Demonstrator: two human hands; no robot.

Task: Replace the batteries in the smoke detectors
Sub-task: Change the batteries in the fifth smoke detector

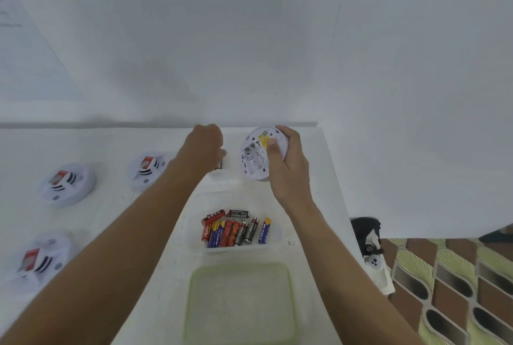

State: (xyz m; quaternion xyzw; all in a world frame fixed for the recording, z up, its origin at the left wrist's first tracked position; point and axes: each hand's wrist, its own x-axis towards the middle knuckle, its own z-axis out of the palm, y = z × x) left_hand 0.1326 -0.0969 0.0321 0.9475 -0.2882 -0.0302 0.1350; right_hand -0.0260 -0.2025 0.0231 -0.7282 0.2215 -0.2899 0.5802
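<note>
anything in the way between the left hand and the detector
Nothing visible does. Only an open gap lies between the left hand, with a battery at its fingertips, and the detector that the right hand holds.

The round white smoke detector [254,158] is smooth plastic; batteries [236,229] wear glossy wrappers; the white bench [111,205] looks matt.

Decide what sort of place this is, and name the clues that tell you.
Probably a room in a home, not a workshop: a plain white table pushed against a bare white wall, patterned tiles on the floor, and a plastic food tub used to hold batteries.
</note>
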